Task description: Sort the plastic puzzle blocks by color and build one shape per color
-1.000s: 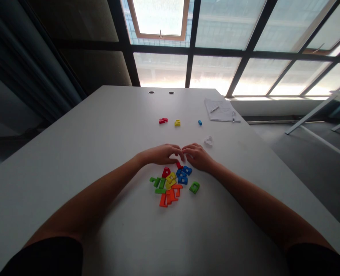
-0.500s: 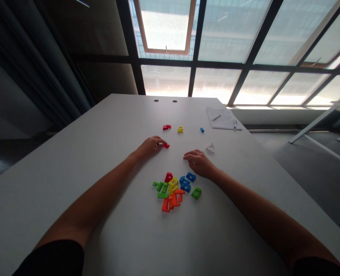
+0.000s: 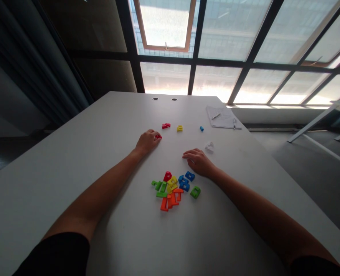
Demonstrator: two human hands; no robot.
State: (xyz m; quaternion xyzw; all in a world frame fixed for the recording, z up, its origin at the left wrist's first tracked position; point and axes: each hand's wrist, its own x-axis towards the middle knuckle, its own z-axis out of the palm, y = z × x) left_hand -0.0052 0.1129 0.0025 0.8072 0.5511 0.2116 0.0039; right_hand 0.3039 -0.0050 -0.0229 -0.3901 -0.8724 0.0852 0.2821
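Observation:
My left hand (image 3: 148, 141) is closed on a small red piece (image 3: 158, 137), left of centre on the white table. Just beyond it lie a red pair of pieces (image 3: 166, 125), a yellow piece (image 3: 179, 128) and, further right, a small blue piece (image 3: 201, 128). My right hand (image 3: 198, 160) rests on the table with its fingers apart and nothing in them. Nearer to me is a cluster of red, yellow (image 3: 172, 184), blue (image 3: 184, 185), green (image 3: 162, 194) and orange (image 3: 170, 201) pieces, with one green piece (image 3: 195, 192) at its right.
A crumpled white object (image 3: 209, 147) lies beside my right hand. Papers (image 3: 223, 117) with two pens are at the far right of the table (image 3: 129, 245). Two round inserts sit near the far edge.
My left hand has moved away from me and slightly left, carrying the red piece closer to the far red pieces. My right hand has stayed in place.

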